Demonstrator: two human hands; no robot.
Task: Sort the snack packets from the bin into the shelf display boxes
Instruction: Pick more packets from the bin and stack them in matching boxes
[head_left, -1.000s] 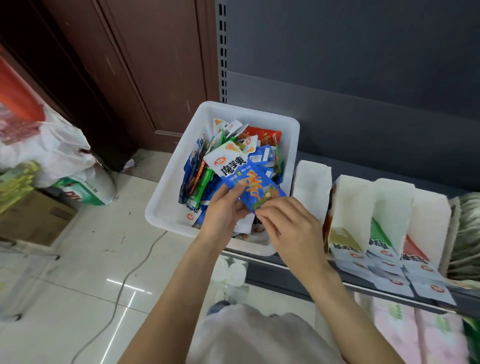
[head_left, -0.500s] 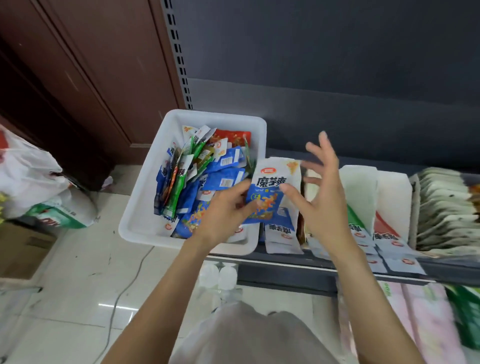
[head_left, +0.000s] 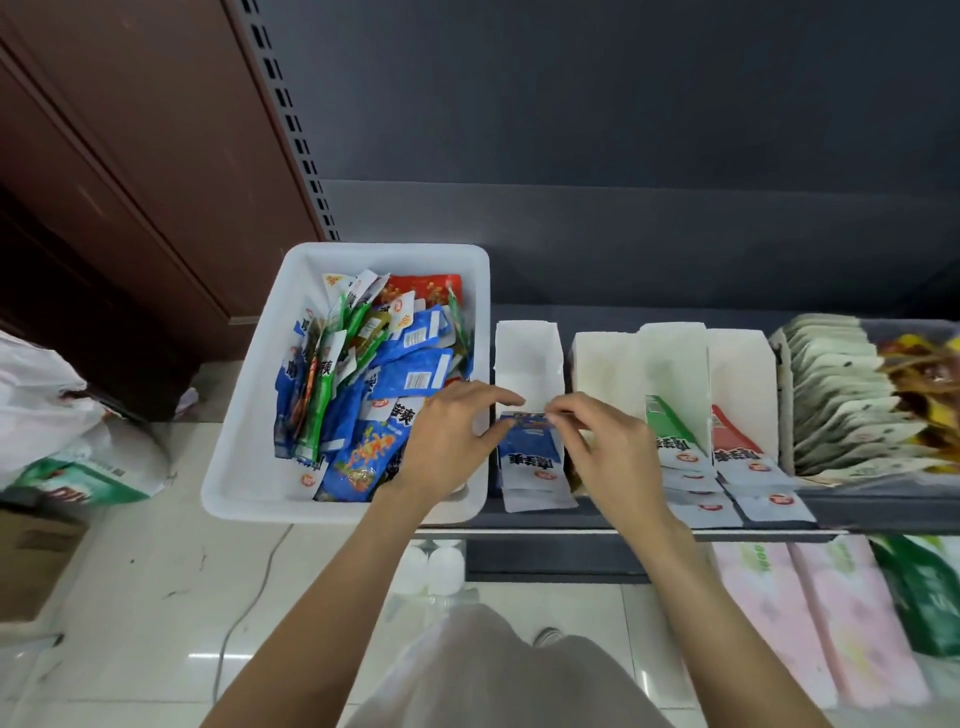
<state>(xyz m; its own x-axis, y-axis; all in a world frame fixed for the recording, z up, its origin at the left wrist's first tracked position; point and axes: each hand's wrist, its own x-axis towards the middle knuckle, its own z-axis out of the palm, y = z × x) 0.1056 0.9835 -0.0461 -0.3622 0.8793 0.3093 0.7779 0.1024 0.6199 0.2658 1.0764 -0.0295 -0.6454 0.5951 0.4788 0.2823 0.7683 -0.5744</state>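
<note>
Both hands meet over the leftmost display box (head_left: 528, 358), a white carton with a blue front standing on the shelf (head_left: 883, 506) just right of the bin (head_left: 244, 467). A blue packet (head_left: 530, 420) sits at the mouth of that box, only its top edge showing, and the fingers close on it from both sides. The left hand (head_left: 447, 441) comes in from the bin side: its thumb presses the packet's left end while the forefinger stretches straight across above the packet's top edge, so the fingers are narrow with the packet between thumb and forefinger. The right hand (head_left: 605, 447) pinches the packet's right end between thumb and forefinger tip, the other fingers curled behind; its grip is tight and narrow. The packet lies level between the two pinches, its lower part hidden inside the box. The bin holds a loose heap of packets (head_left: 374, 374), mostly blue, with some green and red ones, several standing on edge along the left side. Right of the first box stand three more boxes (head_left: 675, 395), touching side by side, one with a green front and one with a red front. Further right a tray (head_left: 831, 395) holds a row of pale pouches packed upright.
</note>
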